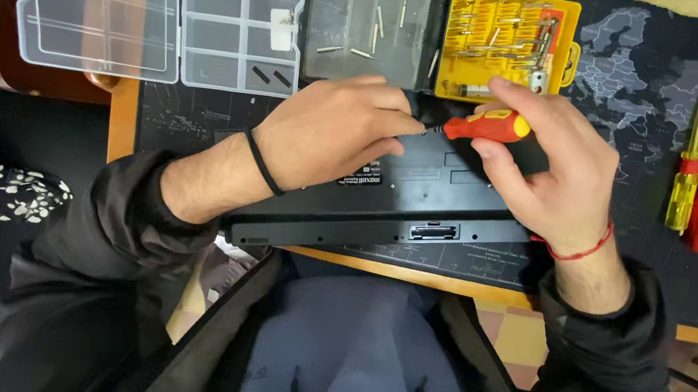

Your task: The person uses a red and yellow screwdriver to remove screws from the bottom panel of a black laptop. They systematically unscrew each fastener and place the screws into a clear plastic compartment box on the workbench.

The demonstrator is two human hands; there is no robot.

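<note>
The black device (418,204) lying back-up on the desk looks like matt moulded plastic, with a glossy paper label. The screwdriver (488,126) has a smooth orange and yellow plastic handle, slightly shiny. At far left, the organiser box (95,1) is clear, glossy plastic; the yellow bit case (506,43) is opaque plastic holding bright metal bits. The desk mat (639,106) seems soft and matt (printed cloth, probably), over a wooden desk edge (123,118). Sleeves (87,263) are dull dark fabric.
</note>
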